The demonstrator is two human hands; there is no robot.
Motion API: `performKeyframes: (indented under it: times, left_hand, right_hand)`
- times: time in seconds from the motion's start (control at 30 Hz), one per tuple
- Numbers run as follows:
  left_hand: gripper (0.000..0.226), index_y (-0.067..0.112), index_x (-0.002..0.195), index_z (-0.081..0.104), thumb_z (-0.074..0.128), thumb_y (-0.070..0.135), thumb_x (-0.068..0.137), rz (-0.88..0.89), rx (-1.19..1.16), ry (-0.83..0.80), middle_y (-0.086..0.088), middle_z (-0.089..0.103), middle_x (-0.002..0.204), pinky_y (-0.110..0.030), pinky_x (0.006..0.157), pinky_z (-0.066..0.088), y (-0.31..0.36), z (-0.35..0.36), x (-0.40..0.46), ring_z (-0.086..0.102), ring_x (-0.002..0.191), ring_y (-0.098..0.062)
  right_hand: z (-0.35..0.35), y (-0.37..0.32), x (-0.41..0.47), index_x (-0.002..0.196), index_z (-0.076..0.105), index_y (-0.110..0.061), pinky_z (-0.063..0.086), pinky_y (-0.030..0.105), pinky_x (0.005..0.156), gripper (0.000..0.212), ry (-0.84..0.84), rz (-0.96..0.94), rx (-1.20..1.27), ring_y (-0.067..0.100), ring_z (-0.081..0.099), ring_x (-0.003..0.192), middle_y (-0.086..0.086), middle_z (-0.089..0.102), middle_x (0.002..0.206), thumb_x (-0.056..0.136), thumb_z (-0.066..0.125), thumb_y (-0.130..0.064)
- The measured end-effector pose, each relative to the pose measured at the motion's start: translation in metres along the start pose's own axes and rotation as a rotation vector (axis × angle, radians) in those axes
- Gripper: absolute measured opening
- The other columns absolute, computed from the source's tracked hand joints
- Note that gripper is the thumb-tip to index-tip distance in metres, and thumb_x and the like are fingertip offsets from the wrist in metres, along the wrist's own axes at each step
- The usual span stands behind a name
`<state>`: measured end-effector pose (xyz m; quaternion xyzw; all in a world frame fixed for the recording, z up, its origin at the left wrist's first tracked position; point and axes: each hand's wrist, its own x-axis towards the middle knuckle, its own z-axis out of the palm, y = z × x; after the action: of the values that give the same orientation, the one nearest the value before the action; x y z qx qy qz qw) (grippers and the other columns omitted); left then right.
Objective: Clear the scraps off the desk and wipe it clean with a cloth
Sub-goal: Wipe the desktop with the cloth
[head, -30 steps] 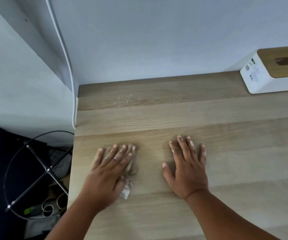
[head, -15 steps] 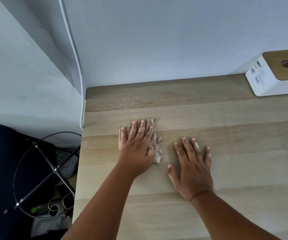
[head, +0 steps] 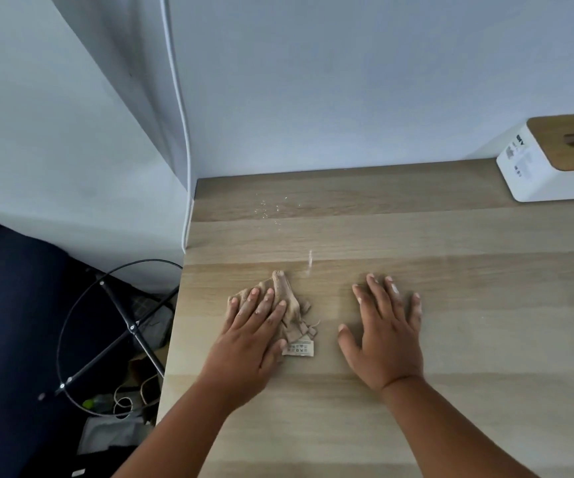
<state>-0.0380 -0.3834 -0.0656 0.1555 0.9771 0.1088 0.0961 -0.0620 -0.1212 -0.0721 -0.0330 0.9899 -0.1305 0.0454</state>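
- Cloth (head: 287, 305): you have one in the head view, a crumpled beige rag with a white label at its near edge, lying on the desk (head: 451, 374) near the left edge.
- Your left hand (head: 251, 336) lies flat on the cloth, fingers straight and pressing down, nothing curled around it.
- Your right hand (head: 387, 336) rests palm down on bare wood just to the right of the cloth, fingers spread and holding nothing.
- Scraps: one loose scatter of pale crumbs (head: 271, 208) sits near the back left corner, and one small pale fleck (head: 310, 260) lies just beyond the cloth.
- One white tissue box (head: 551, 163) with a wooden lid stands at the back right, against the wall.
- The desk is light wood with a banded grain, set into a corner of pale walls; one white cable (head: 183, 132) runs down the corner.
- Left of the desk, one black wire-hoop stand (head: 120, 326) stands over floor clutter.
- Compared with half a second earlier, your left hand and the cloth have pulled back toward you and leftward, away from the crumbs; your right hand has kept its place.
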Motion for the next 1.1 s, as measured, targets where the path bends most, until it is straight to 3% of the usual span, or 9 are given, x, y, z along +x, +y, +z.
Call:
performKeyframes:
  times: [0.23,0.37,0.47,0.57,0.67,0.77,0.87,1.0,1.1]
  left_hand:
    - [0.065,0.023,0.161,0.027,0.024,0.047,0.101,-0.153,-0.046,0.075,-0.001,0.010,0.171,-0.055,0.127,0.002,0.033,0.011,0.012,-0.010,0.159,-0.023]
    - [0.071,0.026,0.164,0.012,0.012,0.053,0.099,-0.242,-0.054,0.048,0.000,-0.005,0.172,-0.049,0.126,-0.014,0.056,0.014,0.025,-0.025,0.155,-0.020]
    - [0.068,0.026,0.164,0.003,0.018,0.050,0.102,-0.250,-0.061,0.014,0.000,-0.015,0.169,-0.049,0.122,-0.022,0.086,0.017,0.036,-0.032,0.152,-0.021]
    - [0.068,0.023,0.163,-0.004,0.024,0.044,0.104,-0.185,-0.217,-0.007,0.001,-0.023,0.166,-0.052,0.123,-0.019,0.124,0.021,0.047,-0.037,0.150,-0.017]
    - [0.070,0.019,0.164,0.000,0.024,0.034,0.100,-0.127,-0.426,0.011,0.005,-0.017,0.169,-0.045,0.127,-0.010,0.142,0.015,0.056,-0.031,0.151,-0.006]
    - [0.071,0.018,0.163,0.015,0.034,0.028,0.096,-0.169,-0.402,0.117,0.001,0.008,0.171,-0.033,0.129,0.001,0.117,0.001,0.054,-0.007,0.157,-0.009]
    - [0.062,0.019,0.159,0.031,0.039,0.032,0.098,-0.265,-0.278,0.204,-0.002,0.025,0.168,-0.033,0.128,0.007,0.066,-0.009,0.041,0.013,0.156,-0.015]
    - [0.064,0.022,0.157,0.033,0.045,0.048,0.100,-0.429,-0.116,0.230,-0.001,0.026,0.167,-0.049,0.129,0.012,-0.006,-0.012,0.014,0.013,0.157,-0.021]
    - [0.072,0.020,0.157,0.034,0.040,0.058,0.096,-0.469,-0.081,0.234,-0.004,0.024,0.168,-0.048,0.129,0.009,-0.037,-0.012,0.000,0.008,0.158,-0.022]
  right_hand:
    - [-0.010,0.014,-0.005,0.148,0.050,-0.019,0.005,0.054,0.128,0.056,0.013,-0.038,0.175,0.017,0.014,0.158,0.000,0.032,0.166,0.096,0.055,-0.041]
    - [-0.019,0.020,-0.008,0.143,0.057,-0.012,0.021,0.053,0.125,0.047,0.098,-0.046,0.314,0.019,0.035,0.151,0.004,0.050,0.154,0.098,0.062,-0.027]
    - [-0.027,0.019,-0.008,0.138,0.062,-0.010,0.038,0.050,0.118,0.042,0.167,-0.069,0.387,0.019,0.047,0.141,0.004,0.058,0.146,0.097,0.065,-0.021]
    - [-0.032,0.019,-0.006,0.133,0.065,-0.007,0.046,0.047,0.111,0.036,0.229,-0.111,0.430,0.023,0.055,0.133,0.006,0.063,0.139,0.098,0.064,-0.016]
    - [-0.034,0.021,-0.003,0.129,0.068,-0.010,0.045,0.045,0.108,0.036,0.289,-0.117,0.387,0.024,0.058,0.127,0.003,0.065,0.135,0.099,0.052,-0.021]
    - [-0.030,0.021,-0.004,0.127,0.068,-0.014,0.044,0.048,0.103,0.037,0.308,-0.134,0.335,0.026,0.057,0.124,0.001,0.064,0.135,0.098,0.047,-0.024]
    - [-0.021,0.015,-0.004,0.130,0.067,-0.017,0.042,0.047,0.107,0.039,0.238,-0.259,0.318,0.024,0.052,0.131,0.000,0.057,0.143,0.097,0.056,-0.034]
    - [-0.006,0.001,0.002,0.144,0.057,-0.021,0.025,0.051,0.123,0.058,0.072,-0.398,0.203,0.024,0.035,0.149,0.000,0.042,0.159,0.096,0.055,-0.054]
    - [0.004,-0.010,0.011,0.154,0.044,-0.021,0.018,0.055,0.125,0.065,-0.020,-0.384,0.018,0.024,0.018,0.157,0.002,0.030,0.167,0.100,0.040,-0.057]
